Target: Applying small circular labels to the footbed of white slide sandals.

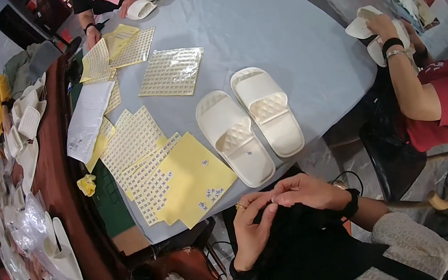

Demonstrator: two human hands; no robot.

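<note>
My left hand and my right hand meet just off the table's near edge, thumbs and fingertips pinched together. Whatever lies between the fingertips is too small to make out. Just beyond them, a pair of cream slide slippers rests on the table, soles down and side by side. The left slipper bears a small printed sticker on its heel area; on the right slipper no sticker shows. To their left is a mostly bare yellow backing sheet with a few small stickers left on it.
Several sticker sheets overlap on the grey-covered table, near a white plastic bag. At right, a person in red handles slippers. Another person's hand is near a far pair. Bagged slippers line the brown surface at left.
</note>
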